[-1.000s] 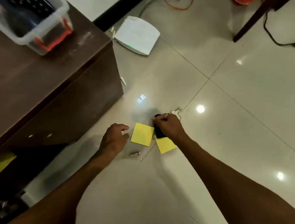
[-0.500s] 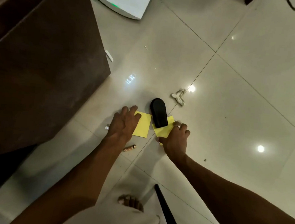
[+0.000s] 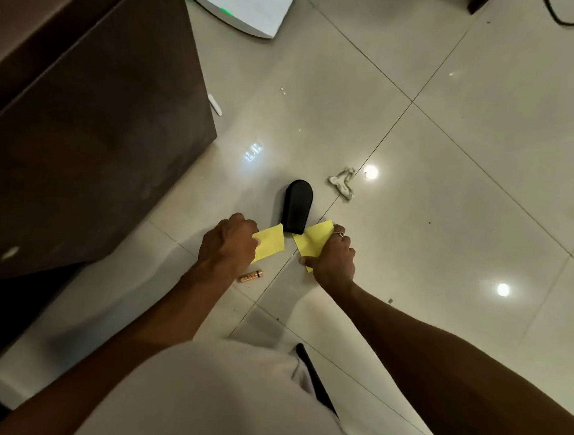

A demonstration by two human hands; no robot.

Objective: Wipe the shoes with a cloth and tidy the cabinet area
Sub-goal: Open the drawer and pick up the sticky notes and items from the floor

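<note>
Now that the left hand [image 3: 226, 247] has gone from flat to curled, the clutter right of the cabinet [image 3: 80, 115] is probably getting picked up. It pinches the left note [image 3: 271, 242], the black case [image 3: 297, 206] lies just beyond, between the hands, and the right hand [image 3: 334, 258] grips the right note [image 3: 313, 241], with a rag [image 3: 342, 182] past it.

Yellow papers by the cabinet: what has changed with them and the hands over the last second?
The right hand let go of the black oval object and drew back to the right yellow paper, which it now pinches. The left hand closed on the left yellow paper and now holds its edge. The battery, crumpled white scrap and cabinet stayed put.
</note>
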